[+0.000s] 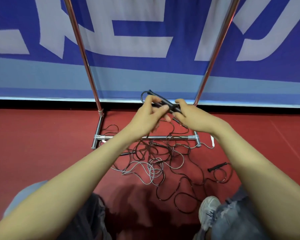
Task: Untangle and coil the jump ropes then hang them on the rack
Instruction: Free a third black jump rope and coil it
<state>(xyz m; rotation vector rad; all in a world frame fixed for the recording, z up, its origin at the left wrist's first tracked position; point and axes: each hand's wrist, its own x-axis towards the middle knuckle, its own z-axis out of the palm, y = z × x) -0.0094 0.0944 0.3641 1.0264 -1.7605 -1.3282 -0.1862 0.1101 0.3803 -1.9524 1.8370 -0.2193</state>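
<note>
Left edge: a blue banner (42,75) with large pale lettering hangs along the back, its bottom edge meeting the red floor (33,144).

Rack (87,63): chrome tube frame standing on the floor just in front of the banner. Left post leans up and out of frame. A low cross bar runs along the floor between the two feet, and the right post rises on the far side.

Left hand (150,116): raised above the cross bar, fingers curled round the near end of the black handles (169,105), thumb laid along the top. Firm hold.

Black handles: apparently two held side by side, tilted, spanning the gap between both hands. A dark cord loops out of the far upper end and drops down behind the left hand.

Right hand (191,118): fingers wrapped round the lower end of the same handles, clamped on them.

Below the hands: dark rope (180,172) sprawls in many loose loops across the cross bar and the floor, tangled with a grey rope (151,170) near the middle.

Further right: a white handle (212,142) lies just beside the rack's right foot, and a loose black handle (217,167) lies on the floor, apart from the pile.

Bottom right: a grey shoe (208,210), touching the outermost dark loop.
</note>
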